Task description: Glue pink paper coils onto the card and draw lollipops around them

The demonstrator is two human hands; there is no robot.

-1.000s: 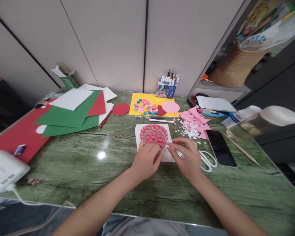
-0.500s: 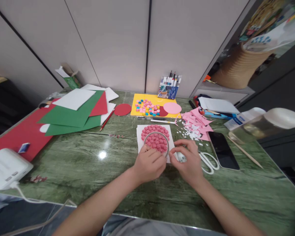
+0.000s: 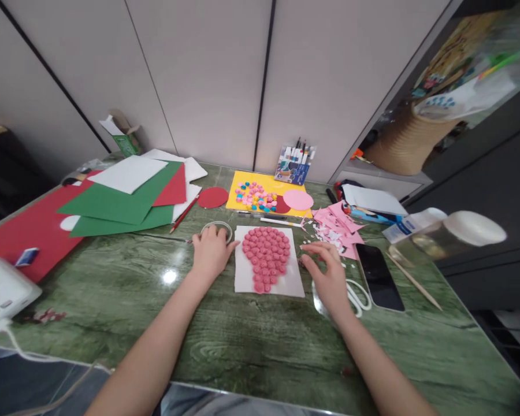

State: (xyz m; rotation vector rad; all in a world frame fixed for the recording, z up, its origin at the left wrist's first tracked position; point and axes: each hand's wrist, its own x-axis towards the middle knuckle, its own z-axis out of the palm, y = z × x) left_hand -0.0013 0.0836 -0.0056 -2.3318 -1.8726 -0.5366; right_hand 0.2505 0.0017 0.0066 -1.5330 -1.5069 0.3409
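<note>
Touching ring w/ L fingers, spread; R fingers parted, nil visibly held; pen-pack txt illegible.

Rose-pink balls in honeycomb-like rows on a white sheet. Dark green tabletop with streaky, wood-like grain. Yellow card bearing pink, blue and yellow beads and a pale pink disc. Plain green papers, a red disc, pink scraps, a black phone, a tan, ridged basket.
</note>
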